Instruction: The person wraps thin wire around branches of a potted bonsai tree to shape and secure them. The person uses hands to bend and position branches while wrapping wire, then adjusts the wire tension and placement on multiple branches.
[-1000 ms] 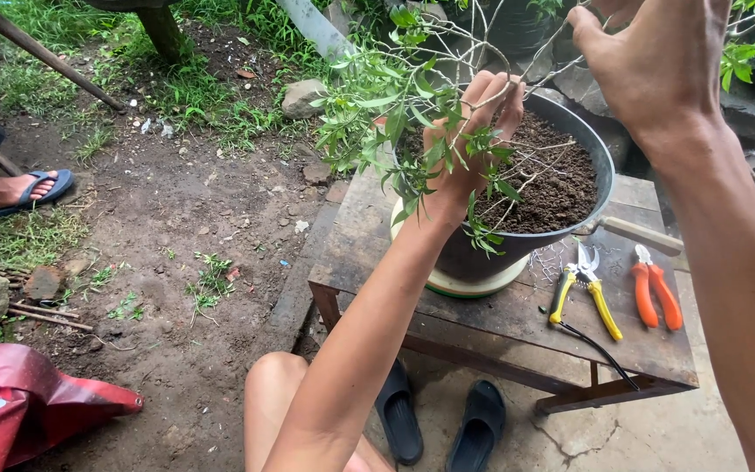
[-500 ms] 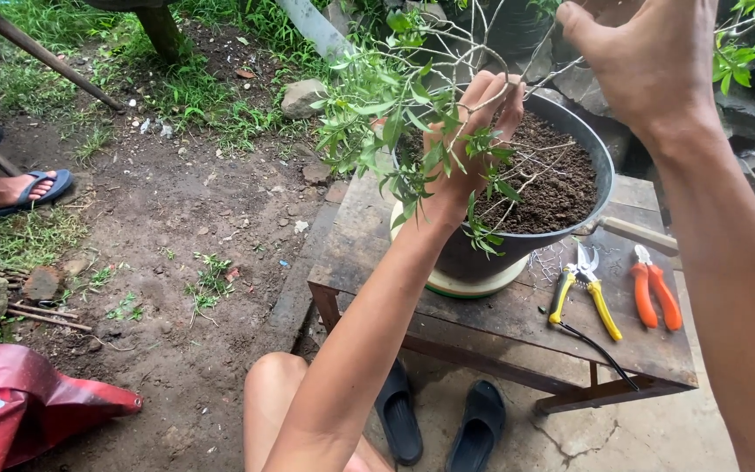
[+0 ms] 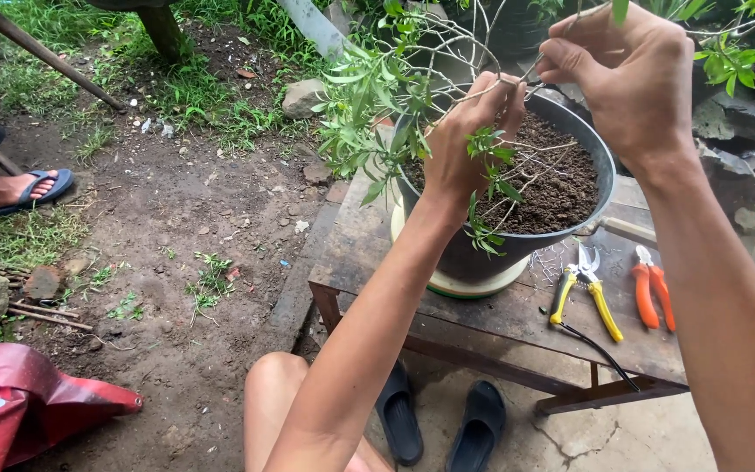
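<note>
A small leafy plant [image 3: 377, 96] with thin wired branches grows from dark soil in a grey pot [image 3: 570, 227], which stands on a pale round base on a low wooden table [image 3: 369, 253]. My left hand [image 3: 469, 140] is closed around a thin branch above the pot's left rim. My right hand [image 3: 631, 79] is raised above the pot, fingers pinched on the same branch or its wire near the frame's top. What exactly the right fingers pinch is partly hidden.
Yellow-handled pliers [image 3: 583, 297] and orange-handled cutters [image 3: 653, 293] lie on the table right of the pot. A pair of black sandals [image 3: 439, 419] sits under the table. Another person's foot in a blue sandal [image 3: 19, 188] is at left. A red bag [image 3: 19, 402] lies bottom left.
My right hand has shifted slightly left and down along the branch. My left hand keeps its hold in the same place.
</note>
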